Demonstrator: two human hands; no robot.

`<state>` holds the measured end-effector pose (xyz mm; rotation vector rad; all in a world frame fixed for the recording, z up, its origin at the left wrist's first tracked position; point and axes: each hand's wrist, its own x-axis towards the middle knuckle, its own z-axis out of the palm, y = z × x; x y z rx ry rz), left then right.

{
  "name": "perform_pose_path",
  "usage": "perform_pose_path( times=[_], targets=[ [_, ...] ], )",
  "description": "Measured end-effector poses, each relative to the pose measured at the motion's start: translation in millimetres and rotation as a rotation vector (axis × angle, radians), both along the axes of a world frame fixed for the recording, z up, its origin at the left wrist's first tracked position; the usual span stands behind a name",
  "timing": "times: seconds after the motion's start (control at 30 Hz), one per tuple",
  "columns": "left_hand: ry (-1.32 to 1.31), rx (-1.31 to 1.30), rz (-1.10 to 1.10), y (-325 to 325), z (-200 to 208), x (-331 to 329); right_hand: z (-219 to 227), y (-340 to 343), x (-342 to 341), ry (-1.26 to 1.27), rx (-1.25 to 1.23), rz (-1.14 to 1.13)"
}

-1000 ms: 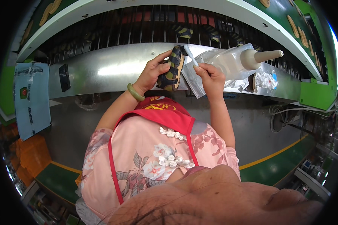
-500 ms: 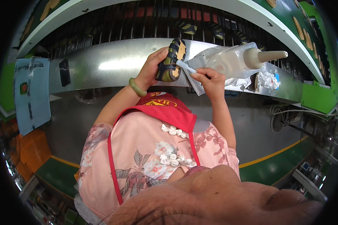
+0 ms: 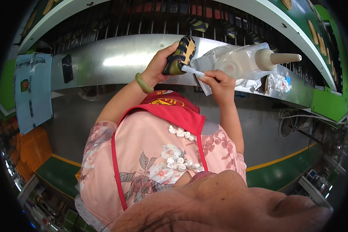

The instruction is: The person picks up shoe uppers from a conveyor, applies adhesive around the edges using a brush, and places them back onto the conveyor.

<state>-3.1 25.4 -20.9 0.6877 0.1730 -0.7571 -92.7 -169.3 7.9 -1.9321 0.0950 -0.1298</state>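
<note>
Yellow lettering and an emblem mark the red apron (image 3: 181,119), near the view's centre; dark print and a small green-and-red badge show on the pale blue panel (image 3: 34,92), between 9 and 10 o'clock. The shoe (image 3: 177,58) is at 12 o'clock, above the metal ledge (image 3: 92,73): a camouflage upper in olive, black and tan, its tan underside facing 3 o'clock. The left hand (image 3: 159,63) grips its side. The right hand's (image 3: 221,84) fingers pinch a pale brush (image 3: 193,70), its tip at the shoe's lower edge.
</note>
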Motion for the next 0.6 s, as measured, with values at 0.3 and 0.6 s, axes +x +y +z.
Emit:
perform_pose_path(
  times=[0.3,0.6],
  targets=[
    [0.161,-0.05,-0.133,-1.6,-7.8,0.3,-5.7,-26.8,36.2,-0.07,-0.046,0.263],
    [0.099,-0.106,-0.185,6.6,-2.4,2.7,-0.8,-17.4,26.9,-0.01,0.078,0.167]
  ],
)
